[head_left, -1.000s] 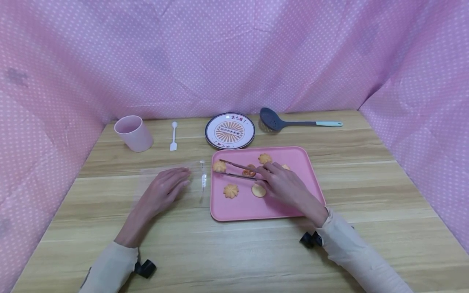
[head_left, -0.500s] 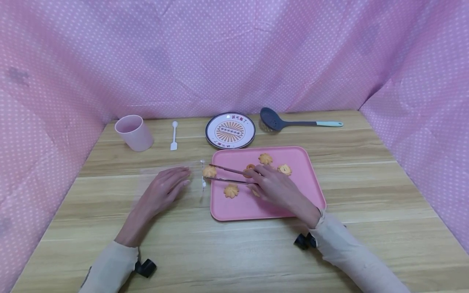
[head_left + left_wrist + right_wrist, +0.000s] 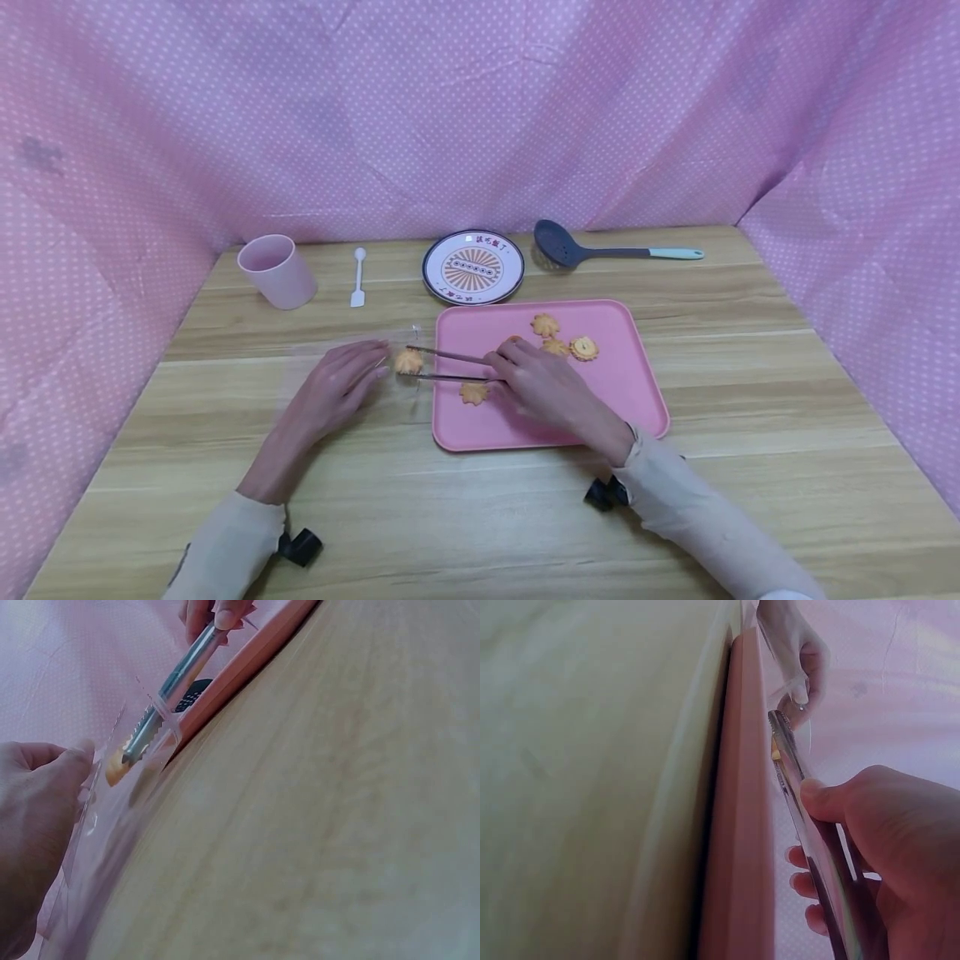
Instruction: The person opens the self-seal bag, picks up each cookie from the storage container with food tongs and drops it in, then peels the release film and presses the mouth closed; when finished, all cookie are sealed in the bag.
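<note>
My right hand (image 3: pixel 543 383) grips metal tongs (image 3: pixel 450 357) over the pink tray (image 3: pixel 622 408). Between the tips of the tongs is a round ridged cookie (image 3: pixel 408 361), left of the tray and at the mouth of a clear plastic bag (image 3: pixel 101 825). My left hand (image 3: pixel 337 383) pinches the edge of that bag between thumb and fingers, as the left wrist view shows. The film stands raised around the tong tips there. On the tray lie several cookies, among them a flower-shaped cookie (image 3: pixel 473 393) and a ring-topped cookie (image 3: pixel 583 348); my right hand hides part of the tray.
Along the back stand a pink cup (image 3: pixel 277 273), a small white spatula (image 3: pixel 358 279), a patterned plate (image 3: pixel 472 267) and a dark slotted ladle (image 3: pixel 558 246) with a mint handle end. A pink dotted cloth (image 3: pixel 480 117) hangs behind the wooden table (image 3: pixel 480 517).
My right hand has moved left with the tongs, carrying the cookie from the tray's left side past its rim to the bag's mouth. My left hand has stayed nearly still.
</note>
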Tool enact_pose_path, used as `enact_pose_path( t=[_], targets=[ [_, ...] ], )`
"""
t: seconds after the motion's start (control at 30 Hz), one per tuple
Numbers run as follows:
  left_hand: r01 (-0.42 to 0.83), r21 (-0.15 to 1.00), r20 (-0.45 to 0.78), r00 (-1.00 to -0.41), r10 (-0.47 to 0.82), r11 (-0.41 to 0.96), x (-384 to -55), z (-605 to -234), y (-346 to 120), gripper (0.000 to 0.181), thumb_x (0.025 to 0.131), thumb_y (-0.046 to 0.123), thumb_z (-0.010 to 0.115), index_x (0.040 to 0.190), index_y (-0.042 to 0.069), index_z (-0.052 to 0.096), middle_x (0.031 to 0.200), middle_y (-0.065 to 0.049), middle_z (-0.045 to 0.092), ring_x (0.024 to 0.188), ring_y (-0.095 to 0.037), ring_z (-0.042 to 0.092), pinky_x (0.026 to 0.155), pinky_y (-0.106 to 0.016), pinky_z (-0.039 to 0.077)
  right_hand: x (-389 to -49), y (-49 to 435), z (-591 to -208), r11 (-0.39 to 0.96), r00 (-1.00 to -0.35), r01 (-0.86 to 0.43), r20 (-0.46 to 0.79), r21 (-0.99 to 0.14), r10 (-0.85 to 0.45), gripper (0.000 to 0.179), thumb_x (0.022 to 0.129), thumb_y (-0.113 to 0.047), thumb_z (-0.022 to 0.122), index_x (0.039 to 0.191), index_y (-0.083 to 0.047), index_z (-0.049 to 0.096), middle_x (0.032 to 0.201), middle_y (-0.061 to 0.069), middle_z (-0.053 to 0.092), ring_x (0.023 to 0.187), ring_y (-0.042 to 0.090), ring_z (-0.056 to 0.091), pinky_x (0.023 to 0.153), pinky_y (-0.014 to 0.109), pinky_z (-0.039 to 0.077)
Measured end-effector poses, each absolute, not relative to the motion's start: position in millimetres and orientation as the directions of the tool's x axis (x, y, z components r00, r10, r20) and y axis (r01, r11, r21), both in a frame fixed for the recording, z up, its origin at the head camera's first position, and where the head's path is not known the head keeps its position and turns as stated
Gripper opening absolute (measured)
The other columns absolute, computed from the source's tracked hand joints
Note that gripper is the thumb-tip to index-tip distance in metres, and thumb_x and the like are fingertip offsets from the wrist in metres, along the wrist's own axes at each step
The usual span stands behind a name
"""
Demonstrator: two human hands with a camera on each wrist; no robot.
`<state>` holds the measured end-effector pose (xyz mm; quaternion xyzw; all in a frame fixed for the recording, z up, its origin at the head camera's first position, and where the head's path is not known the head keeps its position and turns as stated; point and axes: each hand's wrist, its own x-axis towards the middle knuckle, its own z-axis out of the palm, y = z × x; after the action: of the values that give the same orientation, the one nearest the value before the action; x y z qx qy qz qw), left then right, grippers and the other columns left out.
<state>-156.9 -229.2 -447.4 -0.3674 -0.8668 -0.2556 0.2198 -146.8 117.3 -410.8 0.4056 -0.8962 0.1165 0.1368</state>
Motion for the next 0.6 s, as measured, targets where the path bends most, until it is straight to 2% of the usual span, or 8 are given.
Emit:
enact_pose_path(
  t=[0.13,0.33,0.6],
  targets=[
    [0.762,0.278,0.586,-0.617,0.526,0.584,-158,-448,-229,0.031,0.102,0.014,0.064,0.128,-0.001,0.069,0.131,-0.02,0.068,0.123,-0.04,0.062,0.105,-0.059,0.046,-146,112,-411,0.644,-0.636,-0.759,0.332,-0.101,-0.697,0.026,0.097,-0.018,0.076,0.12,-0.007,0.072,0.107,0.006,0.066,0.095,0.022,0.062,0.076,0.032,0.059],
    [0.791,0.258,0.626,-0.575,0.528,0.555,-159,-448,-228,0.032,0.108,0.022,0.057,0.125,-0.001,0.071,0.129,-0.019,0.069,0.12,-0.039,0.064,0.103,-0.057,0.048,-145,104,-412,0.64,-0.634,-0.762,0.323,-0.104,-0.703,0.027,0.097,-0.02,0.077,0.12,-0.008,0.072,0.106,0.005,0.065,0.092,0.021,0.062,0.07,0.032,0.059],
    [0.783,0.258,0.623,-0.583,0.522,0.566,-158,-447,-228,0.039,0.111,0.029,0.051,0.122,-0.003,0.071,0.128,-0.018,0.07,0.119,-0.039,0.064,0.106,-0.052,0.047,-145,90,-409,0.637,-0.633,-0.765,0.289,-0.092,-0.718,0.028,0.099,-0.024,0.074,0.121,-0.009,0.071,0.106,0.004,0.066,0.091,0.018,0.061,0.074,0.029,0.059]
  ],
)
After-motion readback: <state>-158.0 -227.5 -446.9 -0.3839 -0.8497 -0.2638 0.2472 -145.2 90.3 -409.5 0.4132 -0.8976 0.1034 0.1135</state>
